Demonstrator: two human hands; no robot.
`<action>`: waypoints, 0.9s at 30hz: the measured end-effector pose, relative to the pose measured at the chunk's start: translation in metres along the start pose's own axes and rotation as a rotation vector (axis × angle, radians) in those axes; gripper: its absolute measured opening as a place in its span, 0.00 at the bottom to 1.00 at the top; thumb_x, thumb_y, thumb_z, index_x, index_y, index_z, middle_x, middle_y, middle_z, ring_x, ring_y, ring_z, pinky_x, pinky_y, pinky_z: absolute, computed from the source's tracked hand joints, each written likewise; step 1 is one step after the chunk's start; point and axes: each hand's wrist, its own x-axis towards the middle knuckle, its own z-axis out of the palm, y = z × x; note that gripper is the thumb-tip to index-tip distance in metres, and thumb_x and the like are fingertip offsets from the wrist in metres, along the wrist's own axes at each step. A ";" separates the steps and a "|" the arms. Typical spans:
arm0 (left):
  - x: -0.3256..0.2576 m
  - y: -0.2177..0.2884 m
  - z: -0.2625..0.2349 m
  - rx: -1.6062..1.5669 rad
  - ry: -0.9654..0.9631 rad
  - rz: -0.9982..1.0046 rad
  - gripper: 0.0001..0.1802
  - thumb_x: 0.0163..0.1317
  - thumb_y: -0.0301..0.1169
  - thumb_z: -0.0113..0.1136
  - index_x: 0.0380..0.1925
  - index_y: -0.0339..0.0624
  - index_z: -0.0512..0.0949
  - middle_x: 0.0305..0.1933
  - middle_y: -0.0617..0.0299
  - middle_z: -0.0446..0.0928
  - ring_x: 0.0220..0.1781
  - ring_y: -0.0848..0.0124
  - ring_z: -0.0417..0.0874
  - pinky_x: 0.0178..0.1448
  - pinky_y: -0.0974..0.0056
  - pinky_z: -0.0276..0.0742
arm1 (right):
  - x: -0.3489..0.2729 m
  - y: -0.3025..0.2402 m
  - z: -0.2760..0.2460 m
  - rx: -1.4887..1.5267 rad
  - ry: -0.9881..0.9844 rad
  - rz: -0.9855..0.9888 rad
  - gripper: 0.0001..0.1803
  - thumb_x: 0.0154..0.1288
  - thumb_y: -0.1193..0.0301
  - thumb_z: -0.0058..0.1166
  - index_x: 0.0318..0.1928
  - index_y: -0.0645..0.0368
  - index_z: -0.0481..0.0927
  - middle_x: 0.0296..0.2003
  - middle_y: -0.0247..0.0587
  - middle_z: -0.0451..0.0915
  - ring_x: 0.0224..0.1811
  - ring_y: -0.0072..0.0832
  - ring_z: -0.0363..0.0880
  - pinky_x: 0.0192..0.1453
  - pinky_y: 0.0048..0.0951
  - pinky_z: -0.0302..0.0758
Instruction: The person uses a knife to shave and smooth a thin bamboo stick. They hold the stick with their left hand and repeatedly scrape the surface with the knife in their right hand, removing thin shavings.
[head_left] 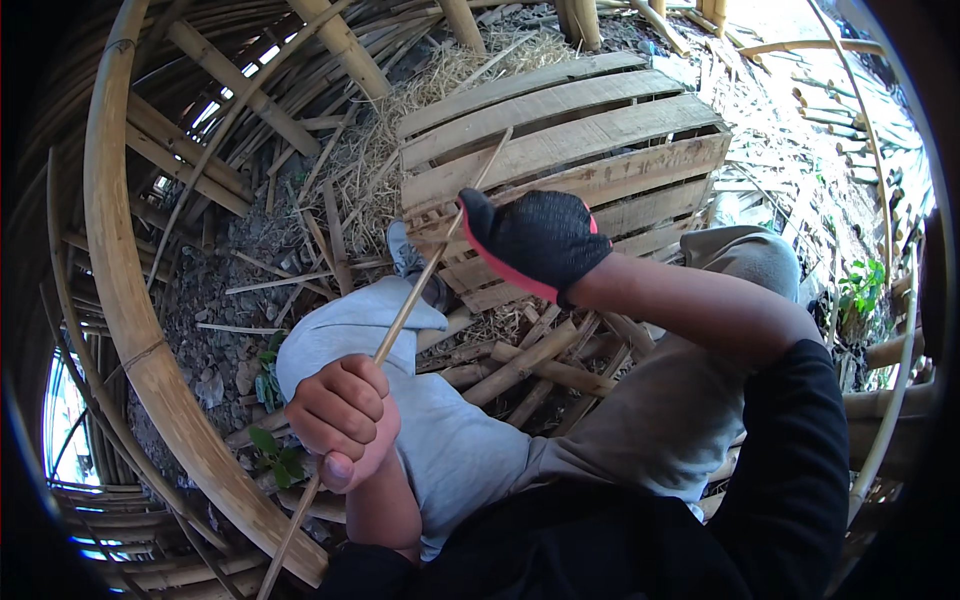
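Note:
A long, thin bamboo stick (408, 305) slants from the lower left up toward a slatted wooden crate (570, 137). My bare left hand (342, 418) is wrapped in a fist around its lower part, above my left thigh. Farther up, my right hand (540, 242), in a black glove with pink-red edging, is closed on the stick, with the thumb side against it. The palm and fingertips of that hand are hidden, so I cannot tell whether it holds anything else. The stick's upper end lies in front of the crate's slats.
A thick bamboo pole (120, 270) curves down the left side. Behind it stands a framework of bamboo poles. Straw (510, 62) lies beyond the crate, and cut bamboo pieces (535, 365) lie between my legs. Green leaves (862, 288) grow at the right.

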 end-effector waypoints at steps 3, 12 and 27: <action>-0.004 -0.001 0.004 -0.015 -0.039 0.027 0.31 0.65 0.37 0.61 0.04 0.48 0.61 0.05 0.73 0.55 0.08 0.77 0.52 0.22 0.69 0.53 | -0.014 -0.020 0.010 -0.029 0.101 -0.105 0.24 0.80 0.53 0.33 0.52 0.56 0.79 0.19 0.53 0.79 0.22 0.50 0.82 0.27 0.52 0.77; -0.002 0.007 0.004 -0.052 -0.068 0.013 0.33 0.67 0.38 0.62 0.04 0.48 0.61 0.05 0.73 0.55 0.08 0.78 0.53 0.21 0.70 0.53 | 0.000 -0.001 0.016 -0.056 0.204 -0.134 0.24 0.80 0.54 0.34 0.55 0.55 0.79 0.21 0.56 0.80 0.23 0.53 0.82 0.31 0.50 0.78; -0.005 0.017 0.003 0.005 0.300 0.024 0.29 0.73 0.40 0.52 0.11 0.53 0.55 0.11 0.73 0.53 0.15 0.77 0.49 0.30 0.65 0.49 | 0.002 0.005 0.007 0.249 0.245 -0.161 0.29 0.65 0.41 0.57 0.53 0.49 0.83 0.35 0.40 0.87 0.34 0.39 0.88 0.44 0.35 0.81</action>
